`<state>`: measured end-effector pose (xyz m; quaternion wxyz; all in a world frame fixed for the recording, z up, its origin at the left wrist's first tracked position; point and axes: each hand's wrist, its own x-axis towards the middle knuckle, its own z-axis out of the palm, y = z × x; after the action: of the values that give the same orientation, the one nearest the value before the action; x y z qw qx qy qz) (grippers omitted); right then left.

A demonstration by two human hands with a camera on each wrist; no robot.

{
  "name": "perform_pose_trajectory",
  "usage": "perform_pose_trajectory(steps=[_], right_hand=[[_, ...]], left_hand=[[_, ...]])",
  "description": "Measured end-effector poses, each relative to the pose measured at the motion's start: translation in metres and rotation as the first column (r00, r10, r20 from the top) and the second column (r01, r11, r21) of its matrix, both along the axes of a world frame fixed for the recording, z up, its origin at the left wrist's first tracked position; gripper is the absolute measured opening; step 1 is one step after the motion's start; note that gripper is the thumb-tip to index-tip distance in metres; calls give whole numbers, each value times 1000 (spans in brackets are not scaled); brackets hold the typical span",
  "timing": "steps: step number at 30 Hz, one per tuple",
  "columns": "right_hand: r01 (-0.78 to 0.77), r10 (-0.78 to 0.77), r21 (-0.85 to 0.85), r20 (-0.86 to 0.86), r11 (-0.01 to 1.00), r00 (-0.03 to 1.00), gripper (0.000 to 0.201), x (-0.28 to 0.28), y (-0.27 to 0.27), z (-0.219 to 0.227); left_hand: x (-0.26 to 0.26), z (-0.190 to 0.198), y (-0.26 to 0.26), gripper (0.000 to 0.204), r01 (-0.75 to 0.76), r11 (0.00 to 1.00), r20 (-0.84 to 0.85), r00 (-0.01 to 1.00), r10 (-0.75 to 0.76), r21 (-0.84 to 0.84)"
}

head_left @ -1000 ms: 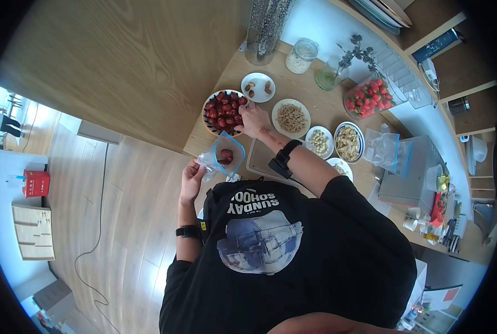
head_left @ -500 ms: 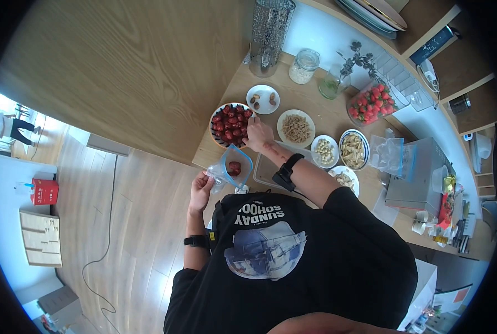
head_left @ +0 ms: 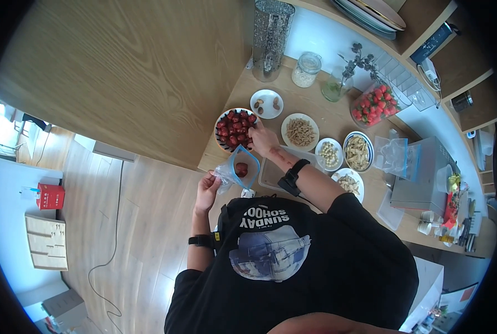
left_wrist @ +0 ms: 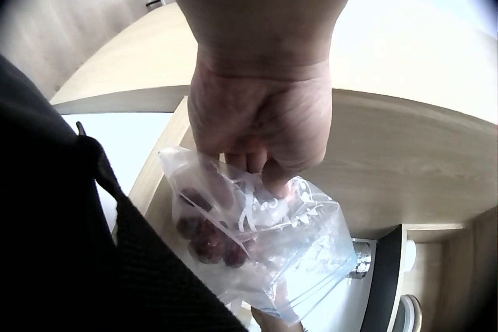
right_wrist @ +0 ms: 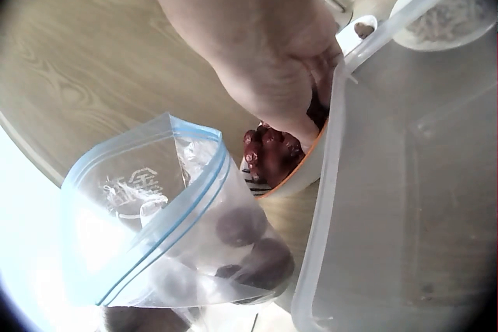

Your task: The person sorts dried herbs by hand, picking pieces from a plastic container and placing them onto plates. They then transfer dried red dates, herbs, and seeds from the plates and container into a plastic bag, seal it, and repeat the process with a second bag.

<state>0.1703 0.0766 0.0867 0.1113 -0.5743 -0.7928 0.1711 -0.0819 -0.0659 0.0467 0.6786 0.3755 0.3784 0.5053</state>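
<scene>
Strawberry box (head_left: 375, 103), glass jar (head_left: 305, 69), pasta plate (head_left: 299, 132), red carton (head_left: 50, 196).

A wooden tabletop (head_left: 315, 108) carries a bowl of red fruit (head_left: 234, 129), small plates of nuts (head_left: 299, 132), a clear tray (head_left: 273, 172), a glass jar (head_left: 305, 70) and a box of strawberries (head_left: 375, 104).

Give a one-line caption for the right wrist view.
Right hand reaching into the bowl of red dates beside an open zip bag.

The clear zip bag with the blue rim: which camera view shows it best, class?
The right wrist view: the zip bag fills it, mouth open, red fruit inside. The left wrist view shows it crumpled under the left hand; the head view shows it small.
</scene>
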Motion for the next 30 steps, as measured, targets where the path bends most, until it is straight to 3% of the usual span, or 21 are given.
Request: perform_pose_trajectory(steps=[2,5,7,9,11,12,13,15,16,17,19,23,25,26,28,29,30], right_hand=[[-4,4,13,11,1000,1000,37,3,1,-1],[-16,26,84,-119,996,992,39,14,-4,9],[86,-51,70,-398,994,916,36,18,-8,31],[74,-31,71,-478,995,878,35,22,-18,53],[-80,-22,-122,-665,989,747,32,22,-40,83],[-176,64,-111,-643,978,763,29,22,-46,82],[-160,49,-117,-641,980,766,29,20,-53,80],[-259,182,-72,-531,963,827,31,12,-63,77],[-242,64,-233,-583,942,810,35,7,-67,68],[-231,51,-237,-585,944,810,35,8,-69,66],[-307,193,-211,-433,928,881,39,9,-73,69],[-324,232,-140,-448,936,863,42,24,-71,58],[-136,86,-66,-492,988,866,42,29,-68,63],[-139,86,-73,-491,988,867,42,30,-68,65],[88,-42,134,-318,987,947,35,32,-68,65],[87,-42,130,-317,988,947,35,33,-67,64],[31,-33,-13,-228,999,973,30,33,-66,63]], left_hand=[[1,-1,2,11,-9,1000,-24,1000,10,16],[4,7,4,9,-17,1000,-35,999,16,-9],[7,7,5,9,-25,999,2,1000,25,-23],[5,4,6,9,-37,998,76,996,40,-52],[5,-1,7,11,-26,997,101,994,33,-71],[7,-1,8,12,-22,997,113,993,29,-67],[10,0,10,13,-14,998,126,992,22,-62],[14,0,14,14,15,997,144,990,-5,-73],[15,0,17,15,25,997,158,987,-13,-77],[16,-1,19,15,38,996,157,987,-25,-82],[16,-4,21,15,70,994,181,982,-54,-81],[17,-14,25,17,97,992,195,978,-80,-79],[18,-14,26,19,107,991,195,977,-89,-86],[18,-14,26,19,104,990,197,977,-84,-92],[19,-12,26,20,106,989,245,967,-77,-107],[20,-12,27,20,105,988,245,966,-75,-111],[19,-14,27,21,105,988,264,962,-71,-116]])
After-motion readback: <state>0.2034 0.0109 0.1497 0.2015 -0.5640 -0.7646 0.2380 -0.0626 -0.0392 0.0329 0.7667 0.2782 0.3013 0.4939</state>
